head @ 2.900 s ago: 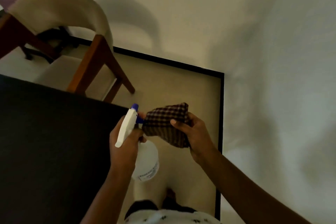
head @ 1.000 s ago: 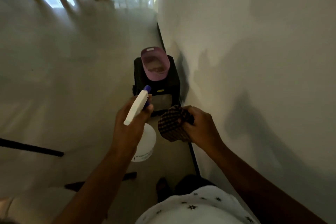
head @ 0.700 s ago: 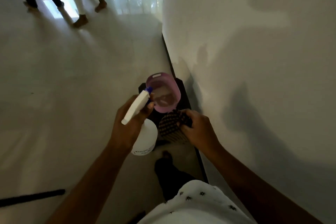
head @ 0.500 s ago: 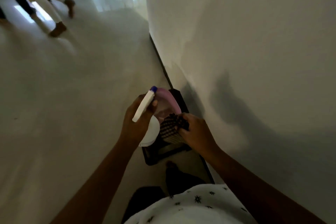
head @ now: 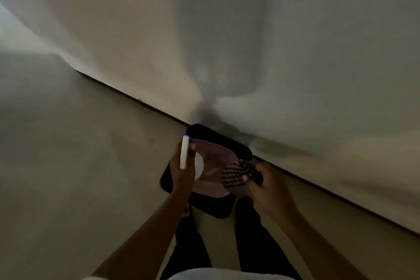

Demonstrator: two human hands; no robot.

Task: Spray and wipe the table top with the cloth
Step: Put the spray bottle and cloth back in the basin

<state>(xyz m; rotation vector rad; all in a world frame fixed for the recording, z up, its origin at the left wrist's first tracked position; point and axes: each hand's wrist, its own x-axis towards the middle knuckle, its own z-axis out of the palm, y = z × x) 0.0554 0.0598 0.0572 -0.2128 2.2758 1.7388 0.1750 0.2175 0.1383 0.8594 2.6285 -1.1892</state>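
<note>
Dim, blurred view down at the floor beside a wall (head: 295, 52). Left hand (head: 183, 174) grips the spray bottle (head: 185, 154), nozzle pointing away, above a pink tub (head: 213, 154). Right hand (head: 268, 186) clutches the checked cloth (head: 236, 174) over the tub's right side. Tub sits on a black stand (head: 218, 137) against the wall. Dark-trousered legs (head: 250, 234) below.
</note>
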